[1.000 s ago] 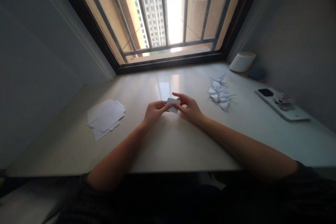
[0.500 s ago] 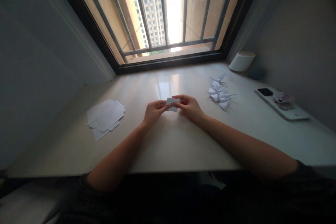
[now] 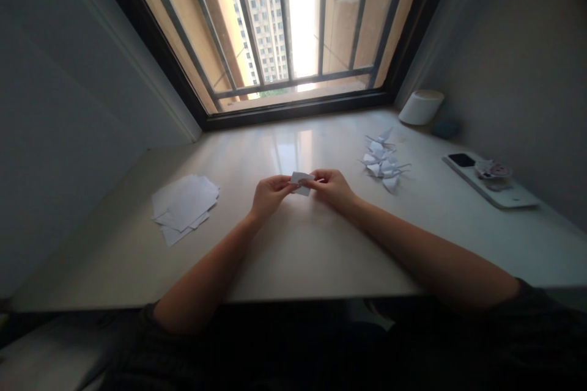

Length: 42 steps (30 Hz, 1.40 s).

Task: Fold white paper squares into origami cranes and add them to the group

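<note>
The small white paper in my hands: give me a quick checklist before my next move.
1. Left hand grips the small white paper: ok, pinching it at the left side.
2. Right hand grips it too: ok, pinching it at the right side.
3. Edges of the paper lined up: cannot tell, too small and partly covered.
4. Loose stack of sheets apart from the left arm: ok, it lies to the left.
5. Folded paper pieces apart from the right hand: ok, they lie beyond it to the right.
6. Stack squared up: not ok, its sheets are fanned unevenly.
</note>
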Available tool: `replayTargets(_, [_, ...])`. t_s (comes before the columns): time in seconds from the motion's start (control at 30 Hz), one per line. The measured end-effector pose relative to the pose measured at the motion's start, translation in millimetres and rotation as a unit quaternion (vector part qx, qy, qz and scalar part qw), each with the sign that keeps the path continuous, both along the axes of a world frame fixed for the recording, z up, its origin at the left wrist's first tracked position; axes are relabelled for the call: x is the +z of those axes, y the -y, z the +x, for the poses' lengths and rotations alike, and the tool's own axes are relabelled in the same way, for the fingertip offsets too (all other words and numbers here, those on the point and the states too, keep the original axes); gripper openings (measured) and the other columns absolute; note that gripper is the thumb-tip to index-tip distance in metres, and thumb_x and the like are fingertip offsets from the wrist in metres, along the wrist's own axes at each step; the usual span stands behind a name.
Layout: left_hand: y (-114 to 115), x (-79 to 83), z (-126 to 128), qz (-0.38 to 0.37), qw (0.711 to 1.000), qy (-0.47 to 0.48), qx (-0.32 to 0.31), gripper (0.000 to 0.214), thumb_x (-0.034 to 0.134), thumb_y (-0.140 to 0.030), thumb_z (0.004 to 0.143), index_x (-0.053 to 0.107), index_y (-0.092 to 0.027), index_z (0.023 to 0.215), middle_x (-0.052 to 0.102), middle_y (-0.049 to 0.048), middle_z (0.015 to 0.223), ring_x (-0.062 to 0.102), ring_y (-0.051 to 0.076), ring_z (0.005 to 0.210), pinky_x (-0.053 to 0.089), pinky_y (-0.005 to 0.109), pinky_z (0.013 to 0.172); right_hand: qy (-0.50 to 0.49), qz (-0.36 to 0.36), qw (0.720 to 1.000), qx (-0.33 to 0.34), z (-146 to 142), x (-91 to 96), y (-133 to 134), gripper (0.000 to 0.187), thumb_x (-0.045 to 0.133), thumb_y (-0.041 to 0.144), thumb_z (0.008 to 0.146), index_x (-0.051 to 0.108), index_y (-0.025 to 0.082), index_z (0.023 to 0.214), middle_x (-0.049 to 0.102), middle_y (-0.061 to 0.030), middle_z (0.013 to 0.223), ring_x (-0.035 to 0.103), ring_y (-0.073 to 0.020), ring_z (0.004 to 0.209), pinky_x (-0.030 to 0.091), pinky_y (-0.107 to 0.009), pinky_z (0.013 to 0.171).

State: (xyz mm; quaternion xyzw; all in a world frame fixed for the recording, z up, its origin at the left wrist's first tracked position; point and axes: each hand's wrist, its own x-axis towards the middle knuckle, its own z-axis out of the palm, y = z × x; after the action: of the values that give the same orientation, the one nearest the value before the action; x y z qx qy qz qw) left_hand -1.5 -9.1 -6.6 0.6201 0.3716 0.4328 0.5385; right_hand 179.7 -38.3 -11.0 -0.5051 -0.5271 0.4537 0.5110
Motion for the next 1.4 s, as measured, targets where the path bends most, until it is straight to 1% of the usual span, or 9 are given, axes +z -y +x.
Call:
replayTargets(0.23, [-1, 6.9, 1, -0.026, 1.0, -0.001, -0.003, 0.034, 0.081, -0.036, 0.064, 0.074, -0.013, 0.087, 0.076, 0.0085, 0.085, 0.07, 0.021, 0.077, 0.056, 0.035, 0.079, -0.044, -0.035, 0.998, 0.003, -1, 9.5, 4, 0.041, 0.076, 0.055, 0.059, 0.069, 0.015, 0.067, 0.058, 0.0013, 0.055, 0.04, -0.008, 0.047, 0.028, -0.024, 0.046])
replayTargets(0.5, [-1, 9.0, 0, -0.043, 0.999, 0.007, 0.007, 0.037, 0.082, -0.037, 0.061, 0.074, -0.012, 0.087, 0.076, 0.009, 0.083, 0.07, 0.021, 0.074, 0.055, 0.034, 0.076, -0.064, -0.054, 0.996, 0.019, 2, 6.7, 3, 0.041, 0.074, 0.055, 0.063, 0.072, 0.015, 0.071, 0.053, 0.003, 0.05, 0.033, -0.0069, 0.045, 0.022, -0.025, 0.046])
replayTargets(0.63, [-3, 8.2, 0, -0.044, 0.999, 0.005, 0.009, 0.038, 0.083, -0.038, 0.061, 0.075, -0.012, 0.088, 0.075, 0.0091, 0.083, 0.069, 0.02, 0.073, 0.055, 0.033, 0.075, -0.079, -0.049, 0.995, 0.036, 4, 3.7, -1, 0.041, 0.072, 0.056, 0.065, 0.074, 0.016, 0.074, 0.059, 0.0005, 0.056, 0.038, -0.0081, 0.049, 0.027, -0.025, 0.048])
replayTargets(0.73, [-4, 7.4, -1, -0.047, 0.999, 0.004, 0.005, 0.038, 0.082, -0.038, 0.061, 0.075, -0.012, 0.088, 0.075, 0.009, 0.083, 0.069, 0.02, 0.073, 0.054, 0.033, 0.074, -0.077, -0.035, 0.996, 0.042, 5, 3.3, -3, 0.04, 0.072, 0.056, 0.065, 0.075, 0.017, 0.073, 0.064, -0.0013, 0.061, 0.044, -0.0098, 0.054, 0.033, -0.025, 0.053])
replayTargets(0.87, [-4, 6.9, -2, -0.044, 0.999, -0.002, 0.007, 0.039, 0.082, -0.039, 0.062, 0.074, -0.012, 0.09, 0.075, 0.0091, 0.084, 0.069, 0.02, 0.075, 0.054, 0.034, 0.076, -0.031, -0.004, 0.999, 0.043, 6, 3.2, -4, 0.041, 0.067, 0.058, 0.069, 0.074, 0.018, 0.069, 0.066, -0.0019, 0.063, 0.051, -0.0123, 0.057, 0.039, -0.027, 0.059])
replayTargets(1.0, [-2, 6.7, -2, -0.039, 0.999, -0.02, -0.002, 0.043, 0.08, -0.045, 0.064, 0.074, -0.012, 0.091, 0.075, 0.0103, 0.087, 0.069, 0.022, 0.079, 0.054, 0.035, 0.077, 0.046, 0.05, 0.997, -0.026, 7, 1.1, -5, 0.038, 0.069, 0.056, 0.07, 0.073, 0.018, 0.071, 0.071, -0.0049, 0.071, 0.059, -0.0172, 0.065, 0.043, -0.03, 0.062])
replayTargets(1.07, [-1, 5.9, -2, -0.045, 0.999, -0.028, -0.01, 0.043, 0.079, -0.046, 0.064, 0.074, -0.012, 0.09, 0.075, 0.0104, 0.087, 0.069, 0.022, 0.079, 0.054, 0.035, 0.076, 0.066, 0.079, 0.993, -0.058, 6, 0.2, -5, 0.036, 0.07, 0.055, 0.07, 0.072, 0.018, 0.071, 0.072, -0.0056, 0.073, 0.06, -0.0181, 0.067, 0.044, -0.03, 0.062])
replayTargets(1.2, [-1, 3.8, -2, -0.064, 0.997, -0.03, -0.03, 0.042, 0.079, -0.047, 0.064, 0.074, -0.013, 0.089, 0.075, 0.0091, 0.086, 0.068, 0.02, 0.076, 0.054, 0.032, 0.074, 0.074, 0.13, 0.986, -0.072, 4, -0.3, -3, 0.033, 0.07, 0.052, 0.072, 0.07, 0.019, 0.071, 0.07, -0.0047, 0.075, 0.061, -0.0172, 0.069, 0.044, -0.03, 0.063])
replayTargets(1.4, [0, 3.7, -2, -0.059, 0.997, -0.039, -0.025, 0.039, 0.075, -0.048, 0.068, 0.074, -0.014, 0.085, 0.073, 0.0063, 0.077, 0.065, 0.016, 0.07, 0.051, 0.028, 0.068, 0.073, 0.133, 0.987, -0.059, 3, -2.0, -3, 0.031, 0.069, 0.05, 0.074, 0.07, 0.018, 0.075, 0.069, -0.0046, 0.075, 0.06, -0.0167, 0.068, 0.045, -0.03, 0.064])
